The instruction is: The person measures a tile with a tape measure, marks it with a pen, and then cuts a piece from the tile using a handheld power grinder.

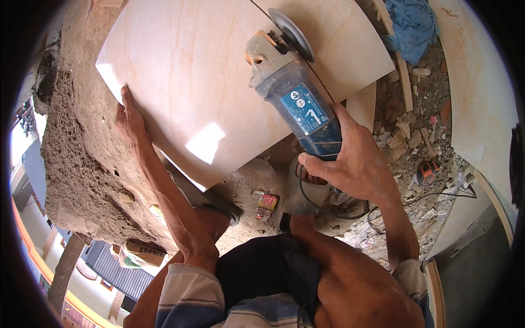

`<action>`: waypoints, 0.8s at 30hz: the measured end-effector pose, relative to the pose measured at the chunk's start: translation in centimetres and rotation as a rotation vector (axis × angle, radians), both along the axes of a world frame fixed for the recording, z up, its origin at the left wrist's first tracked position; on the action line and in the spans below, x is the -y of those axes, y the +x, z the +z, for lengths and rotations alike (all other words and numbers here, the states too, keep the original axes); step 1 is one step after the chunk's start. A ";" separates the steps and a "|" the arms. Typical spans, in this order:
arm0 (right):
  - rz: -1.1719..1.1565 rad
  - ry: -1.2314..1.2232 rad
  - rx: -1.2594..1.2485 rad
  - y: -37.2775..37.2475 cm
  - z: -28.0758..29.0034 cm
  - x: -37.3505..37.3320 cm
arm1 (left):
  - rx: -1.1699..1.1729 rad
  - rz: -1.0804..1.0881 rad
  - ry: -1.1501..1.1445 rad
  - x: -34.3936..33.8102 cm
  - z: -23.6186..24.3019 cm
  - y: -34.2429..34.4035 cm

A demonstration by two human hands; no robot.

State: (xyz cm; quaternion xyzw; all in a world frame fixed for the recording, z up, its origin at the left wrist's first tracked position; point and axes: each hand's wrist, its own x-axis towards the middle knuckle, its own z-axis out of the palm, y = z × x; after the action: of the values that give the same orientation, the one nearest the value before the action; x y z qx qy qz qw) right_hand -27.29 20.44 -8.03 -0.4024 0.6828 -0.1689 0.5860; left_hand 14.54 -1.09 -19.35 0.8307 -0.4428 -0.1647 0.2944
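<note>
In my right hand is a blue and grey angle grinder, gripped by the rear of its body. Its round disc stands edge-on over a dark straight line that runs across a large cream tile. Whether the disc spins or touches the tile, I cannot tell. My left hand holds the tile's left edge, with a finger stretched along its top and the thumb side against the rim. A black cable trails from the grinder towards the right.
Rubble and dust cover the ground, where an orange and black tape measure lies. A blue cloth or plastic bag sits by a wooden strip. More tile leans at the right. A small red packet lies between my feet.
</note>
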 end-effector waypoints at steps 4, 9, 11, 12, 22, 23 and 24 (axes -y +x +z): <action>-0.001 -0.003 -0.002 0.0 0.1 -0.2 | -0.019 -0.011 -0.011 -0.1 0.2 -0.1; -0.012 0.015 -0.019 0.0 0.1 -0.7 | 0.007 0.007 0.054 -0.2 0.7 -0.4; -0.017 0.029 -0.028 0.1 0.0 -0.9 | 0.001 -0.004 0.049 -0.2 0.8 -0.5; -0.013 0.031 -0.034 0.1 0.0 -1.0 | -0.002 -0.004 0.048 -0.2 0.9 -0.6; -0.030 -0.067 -0.005 -0.1 0.1 -2.2 | -0.014 0.015 0.018 0.0 0.4 -0.3; -0.038 -0.066 0.007 -0.1 0.1 -2.4 | -0.014 0.013 0.023 0.0 0.3 -0.2; -0.038 -0.062 0.005 -0.1 0.2 -2.5 | -0.014 0.012 0.028 0.0 0.3 -0.1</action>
State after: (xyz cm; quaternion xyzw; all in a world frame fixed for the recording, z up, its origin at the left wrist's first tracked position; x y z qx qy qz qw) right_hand -27.40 22.97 -7.83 -0.4069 0.6831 -0.2019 0.5719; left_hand 14.42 -1.13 -19.01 0.8361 -0.4337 -0.1748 0.2868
